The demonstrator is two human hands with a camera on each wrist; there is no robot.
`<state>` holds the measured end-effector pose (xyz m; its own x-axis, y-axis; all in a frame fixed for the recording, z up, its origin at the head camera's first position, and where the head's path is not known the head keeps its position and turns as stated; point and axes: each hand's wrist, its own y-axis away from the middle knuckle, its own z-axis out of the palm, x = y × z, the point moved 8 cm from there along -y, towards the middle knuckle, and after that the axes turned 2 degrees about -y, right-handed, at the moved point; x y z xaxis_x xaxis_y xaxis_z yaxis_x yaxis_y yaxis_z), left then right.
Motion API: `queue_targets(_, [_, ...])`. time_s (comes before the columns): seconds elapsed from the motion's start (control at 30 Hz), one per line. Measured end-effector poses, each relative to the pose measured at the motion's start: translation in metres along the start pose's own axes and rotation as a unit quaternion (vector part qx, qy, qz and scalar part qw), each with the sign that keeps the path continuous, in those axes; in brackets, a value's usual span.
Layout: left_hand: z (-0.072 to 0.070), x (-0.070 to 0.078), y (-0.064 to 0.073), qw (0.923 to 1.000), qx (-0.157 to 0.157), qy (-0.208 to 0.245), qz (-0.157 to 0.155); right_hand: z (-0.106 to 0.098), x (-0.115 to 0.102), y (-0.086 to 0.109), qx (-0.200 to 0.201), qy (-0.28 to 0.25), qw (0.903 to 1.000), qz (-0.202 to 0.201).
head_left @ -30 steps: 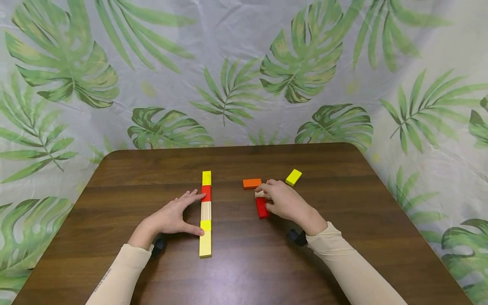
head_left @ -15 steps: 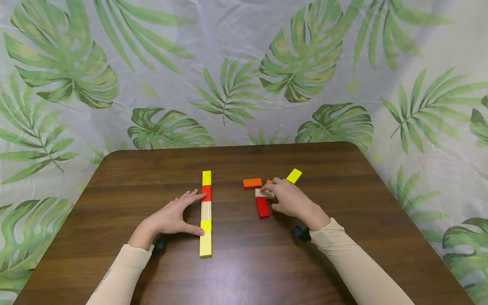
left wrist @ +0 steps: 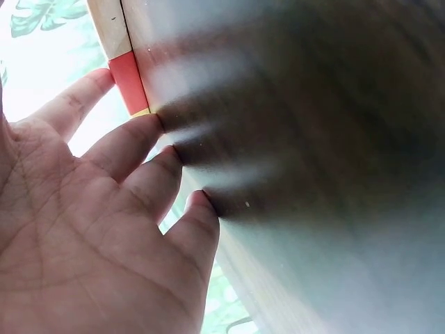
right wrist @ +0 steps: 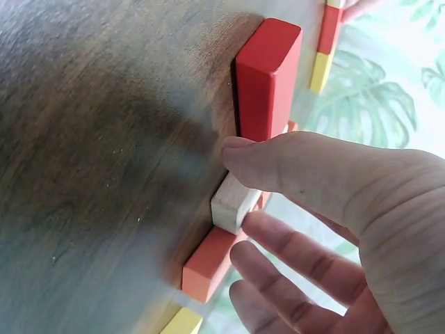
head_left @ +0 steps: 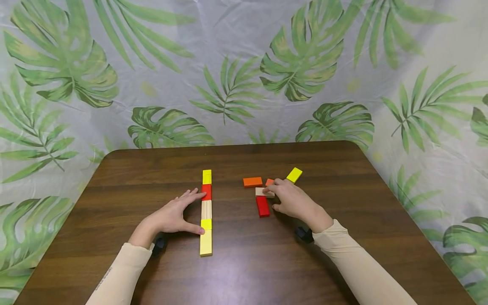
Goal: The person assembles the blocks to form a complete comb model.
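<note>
In the head view a straight row of blocks lies end to end: a yellow block (head_left: 207, 176), a red block (head_left: 206, 187), a grooved wooden block (head_left: 206, 209), another yellow block (head_left: 206, 224) and a pale yellow block (head_left: 206, 244). My left hand (head_left: 169, 216) is spread beside it, index fingertip at the red block and thumb where the two lower yellow blocks meet. To the right, my right hand (head_left: 293, 201) has its index finger at a plain wooden block (right wrist: 226, 209). Its thumb hovers near a second red block (head_left: 262, 206). The hand partly covers the wooden block.
An orange block (head_left: 253, 182) lies left of the right hand, and a second orange block (right wrist: 207, 268) is partly hidden behind it. A loose yellow block (head_left: 294, 174) sits farther back. Behind the brown table (head_left: 152, 169) hangs a leaf-patterned cloth (head_left: 228, 42).
My right hand has drawn slightly right, uncovering more of the plain wooden block, which stays beside the red block. The left hand and the row have not visibly moved.
</note>
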<state>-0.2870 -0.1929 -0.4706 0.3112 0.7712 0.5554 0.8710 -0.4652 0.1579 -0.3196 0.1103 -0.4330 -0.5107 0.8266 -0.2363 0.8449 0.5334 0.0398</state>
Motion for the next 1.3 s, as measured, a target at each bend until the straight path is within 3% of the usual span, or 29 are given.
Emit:
queue_targets(0.3, [0.0, -0.001, 0.001, 1.0, -0.001, 0.004, 0.002, -0.002, -0.002, 0.003, 0.01, -0.009, 0.9998, -0.013])
queue_targets(0.77, [0.001, 0.0, 0.001, 1.0, -0.004, 0.007, 0.0, -0.001, 0.01, -0.001, 0.005, -0.031, 0.9995, 0.006])
queue_targets(1.3, [0.001, -0.001, -0.001, 1.0, -0.001, 0.003, 0.004, 0.0, 0.006, -0.003, -0.007, -0.037, 0.9992, -0.014])
